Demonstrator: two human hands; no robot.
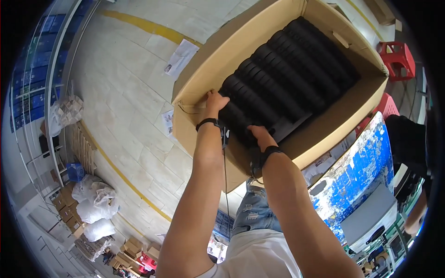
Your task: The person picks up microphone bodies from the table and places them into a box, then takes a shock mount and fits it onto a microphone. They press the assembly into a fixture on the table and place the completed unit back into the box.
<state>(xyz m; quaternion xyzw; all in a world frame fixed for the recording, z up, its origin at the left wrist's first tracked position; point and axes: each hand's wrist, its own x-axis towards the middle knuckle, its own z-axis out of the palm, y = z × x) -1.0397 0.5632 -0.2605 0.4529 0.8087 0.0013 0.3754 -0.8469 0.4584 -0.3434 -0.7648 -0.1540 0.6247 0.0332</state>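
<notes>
A large brown cardboard box (pixel 204 69) lies open before me, packed with rows of black round ribbed discs (pixel 287 69). My left hand (pixel 214 103) reaches over the box's near edge and its fingers press on the end of one row of discs. My right hand (pixel 259 135) grips the black discs at the near corner of the stack, fingers curled over them. Both wrists wear black straps, and a thin cable hangs from the left one.
Pale tiled floor (pixel 125 92) with yellow lines lies left of the box, with sheets of paper (pixel 180 58) on it. Red plastic stools (pixel 396 60) stand at right. White bags (pixel 95 204) and small cartons sit lower left. A blue-topped workbench (pixel 357 180) is at lower right.
</notes>
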